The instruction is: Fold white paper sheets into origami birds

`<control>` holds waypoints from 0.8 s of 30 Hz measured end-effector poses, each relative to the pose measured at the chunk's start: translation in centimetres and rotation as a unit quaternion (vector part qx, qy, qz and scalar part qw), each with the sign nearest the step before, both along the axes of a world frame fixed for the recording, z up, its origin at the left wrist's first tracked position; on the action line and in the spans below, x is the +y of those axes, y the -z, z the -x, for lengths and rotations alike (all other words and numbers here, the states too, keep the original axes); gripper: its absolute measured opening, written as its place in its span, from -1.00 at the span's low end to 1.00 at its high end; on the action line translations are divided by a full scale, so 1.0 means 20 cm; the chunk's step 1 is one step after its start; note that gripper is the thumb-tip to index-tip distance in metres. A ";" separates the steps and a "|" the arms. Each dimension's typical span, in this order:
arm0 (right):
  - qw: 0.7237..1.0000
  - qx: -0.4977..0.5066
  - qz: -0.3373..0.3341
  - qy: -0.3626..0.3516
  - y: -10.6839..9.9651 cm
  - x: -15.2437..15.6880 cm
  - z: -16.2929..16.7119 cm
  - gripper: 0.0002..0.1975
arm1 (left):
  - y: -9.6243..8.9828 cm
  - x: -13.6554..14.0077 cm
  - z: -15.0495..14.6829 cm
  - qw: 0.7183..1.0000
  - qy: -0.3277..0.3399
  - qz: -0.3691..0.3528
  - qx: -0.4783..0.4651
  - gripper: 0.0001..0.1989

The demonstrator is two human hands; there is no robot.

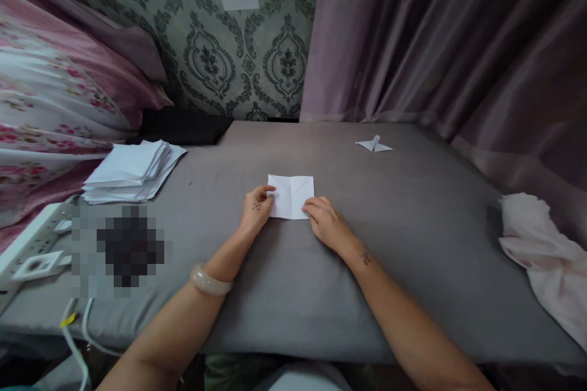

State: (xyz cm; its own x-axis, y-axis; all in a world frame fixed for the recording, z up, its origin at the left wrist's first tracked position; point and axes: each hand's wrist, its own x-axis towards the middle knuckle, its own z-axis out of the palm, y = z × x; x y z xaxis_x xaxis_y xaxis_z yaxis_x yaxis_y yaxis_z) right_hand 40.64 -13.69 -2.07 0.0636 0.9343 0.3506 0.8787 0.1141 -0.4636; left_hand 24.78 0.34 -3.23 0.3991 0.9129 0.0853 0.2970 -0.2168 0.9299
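Our left hand (255,211) pinches the left edge of the creased white paper (282,198), which lies between our hands on the grey cloth (293,281). We seem to be creasing it; its middle crease points away from us, no clear long axis. Our right hand (328,220) covers the near right corner, grip unclear; folding on would call for aligned edges

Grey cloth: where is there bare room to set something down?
Grey cloth is bare between the right hand and the crumpled pale fabric, and between the creased paper and the small folded paper. The left side is crowded: paper stack, power strip.
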 end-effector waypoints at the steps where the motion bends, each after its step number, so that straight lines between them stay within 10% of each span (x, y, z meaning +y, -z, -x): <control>1: 1.000 -0.013 0.015 -0.003 -0.01 -0.01 0.01 -0.64 | 0.00 0.01 0.00 1.000 -0.005 -0.013 0.013 -0.76; 7: 0.999 -0.016 0.042 0.003 -0.04 -0.04 0.00 -0.78 | -0.04 -0.02 0.06 0.991 0.011 -0.115 0.066 -0.90; 12: 0.999 -0.011 0.050 0.003 -0.02 -0.03 -0.05 -0.79 | -0.09 -0.08 0.06 0.924 0.115 -0.315 0.183 -0.84; 16: 0.999 -0.028 0.046 -0.003 -0.02 -0.04 -0.05 -0.80 | -0.10 -0.11 0.03 0.892 0.262 -0.320 0.183 -0.78; 24: 0.990 -0.113 0.074 0.028 -0.05 -0.07 0.01 -0.71 | -0.13 -0.09 0.05 0.837 0.319 -0.384 0.225 -0.76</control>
